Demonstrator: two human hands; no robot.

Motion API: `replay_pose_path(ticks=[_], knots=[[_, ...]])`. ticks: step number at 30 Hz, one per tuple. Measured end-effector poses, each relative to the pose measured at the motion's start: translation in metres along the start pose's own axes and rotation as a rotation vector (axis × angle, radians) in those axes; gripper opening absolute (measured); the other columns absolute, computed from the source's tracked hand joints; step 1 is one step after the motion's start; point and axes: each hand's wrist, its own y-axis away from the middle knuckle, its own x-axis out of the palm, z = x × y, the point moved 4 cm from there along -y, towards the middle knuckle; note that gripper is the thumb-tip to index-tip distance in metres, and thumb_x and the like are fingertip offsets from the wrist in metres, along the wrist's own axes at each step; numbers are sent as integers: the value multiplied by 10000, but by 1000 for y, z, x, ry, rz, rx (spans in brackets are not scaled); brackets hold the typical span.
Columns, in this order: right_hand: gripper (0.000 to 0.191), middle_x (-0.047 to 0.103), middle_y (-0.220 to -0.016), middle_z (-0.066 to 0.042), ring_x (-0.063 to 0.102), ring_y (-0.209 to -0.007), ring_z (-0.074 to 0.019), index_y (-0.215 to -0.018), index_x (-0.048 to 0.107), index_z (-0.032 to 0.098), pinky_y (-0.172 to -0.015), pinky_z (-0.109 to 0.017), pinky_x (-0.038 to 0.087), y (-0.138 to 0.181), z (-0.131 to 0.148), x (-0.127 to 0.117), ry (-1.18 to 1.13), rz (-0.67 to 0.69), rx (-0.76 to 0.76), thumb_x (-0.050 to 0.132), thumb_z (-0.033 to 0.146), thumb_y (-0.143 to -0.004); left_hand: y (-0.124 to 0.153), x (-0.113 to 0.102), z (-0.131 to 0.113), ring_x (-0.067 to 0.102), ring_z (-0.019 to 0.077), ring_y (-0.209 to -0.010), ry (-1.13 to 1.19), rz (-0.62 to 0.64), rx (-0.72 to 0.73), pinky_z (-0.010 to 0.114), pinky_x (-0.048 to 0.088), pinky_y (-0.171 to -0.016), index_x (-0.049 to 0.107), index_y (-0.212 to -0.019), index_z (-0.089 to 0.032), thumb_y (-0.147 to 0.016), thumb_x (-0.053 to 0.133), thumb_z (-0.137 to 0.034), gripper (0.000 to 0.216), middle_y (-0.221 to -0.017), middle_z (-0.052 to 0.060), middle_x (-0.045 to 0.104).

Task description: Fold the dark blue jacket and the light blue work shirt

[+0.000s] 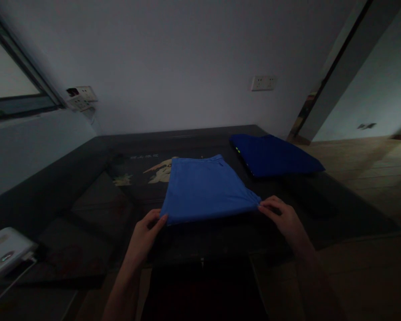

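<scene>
A light blue folded garment point(205, 189), which looks like a pair of shorts or trousers, lies in front of me on a dark glossy table point(96, 240). My left hand point(149, 229) pinches its near left corner between thumb and fingers. At the near right corner, my right hand point(279, 214) grips the cloth the same way, where it bunches into small creases. The near edge is stretched fairly straight between both hands. The far edge looks like a waistband and rests flat. Which kind of garment it is cannot be made out for certain.
A darker blue folded cloth point(277, 156) lies at the back right of the table. At the left edge sits a white device point(8, 252) with a cable. Wall sockets point(263, 83) are above the table, which stands against the wall.
</scene>
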Motion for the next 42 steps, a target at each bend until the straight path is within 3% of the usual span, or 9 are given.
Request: replay_pose_path(ticks=[5, 7, 11, 15, 18, 25, 29, 33, 42], knots=[[308, 654, -763, -55, 579, -792, -238, -681, 696, 242, -760, -385, 439, 9, -4, -2, 164, 80, -31, 571, 500, -793, 4, 1, 6, 628, 244, -922, -110, 44, 32, 325, 447, -898, 639, -610, -193, -726, 604, -541, 369, -959, 61, 695], [326, 658, -749, -61, 576, -765, -240, -688, 689, 234, -734, -385, 436, 15, -4, -4, 243, 22, -26, 530, 486, -824, 6, 1, 9, 636, 255, -908, -158, 60, 15, 346, 454, -895, 650, -631, -201, -706, 611, -552, 361, -923, 61, 706], [289, 660, -796, -79, 569, -774, -240, -777, 659, 204, -705, -365, 423, 18, 15, -6, 400, -215, -93, 494, 419, -878, 6, 0, 11, 652, 255, -897, -130, 17, -50, 358, 485, -849, 668, -974, -195, -716, 600, -557, 450, -909, 57, 718], [231, 642, -788, -78, 552, -781, -257, -724, 624, 214, -674, -362, 394, 10, 30, 11, 655, -131, -88, 554, 382, -865, 3, 3, 15, 655, 248, -898, -44, 4, -112, 373, 474, -863, 516, -1278, -142, -720, 592, -555, 698, -881, 56, 711], [228, 628, -783, -76, 549, -807, -273, -700, 597, 220, -655, -356, 376, 7, 24, 20, 775, -47, -11, 601, 404, -835, 2, 7, 19, 644, 236, -879, -13, 37, -123, 365, 468, -844, 423, -1364, -129, -726, 586, -553, 783, -843, 37, 691], [272, 574, -714, -39, 539, -726, -224, -617, 563, 224, -661, -335, 393, 3, -1, 20, 433, 43, 54, 634, 450, -750, 2, 8, 21, 610, 220, -840, -15, 39, -104, 350, 443, -831, 408, -1375, -130, -726, 607, -520, 783, -778, 7, 636], [362, 520, -613, -3, 507, -619, -180, -557, 534, 223, -611, -308, 400, -3, -1, 10, 121, 73, 121, 598, 537, -726, 2, 6, 13, 594, 198, -794, -12, 2, -64, 331, 435, -819, 383, -1392, -140, -741, 597, -504, 776, -731, -18, 597], [361, 594, -678, -14, 556, -691, -194, -647, 614, 212, -643, -302, 431, -7, 4, 4, -97, 63, 171, 585, 562, -732, 3, 3, 2, 588, 178, -746, -18, -30, -47, 320, 436, -812, 375, -1393, -150, -752, 595, -499, 763, -701, -34, 575], [382, 633, -746, -67, 574, -763, -234, -691, 634, 215, -707, -366, 441, 3, -1, 9, 118, -180, 42, 510, 558, -806, 6, 7, 10, 623, 185, -769, -18, -25, -44, 324, 452, -819, 400, -1372, -145, -760, 601, -494, 732, -710, -22, 622]])
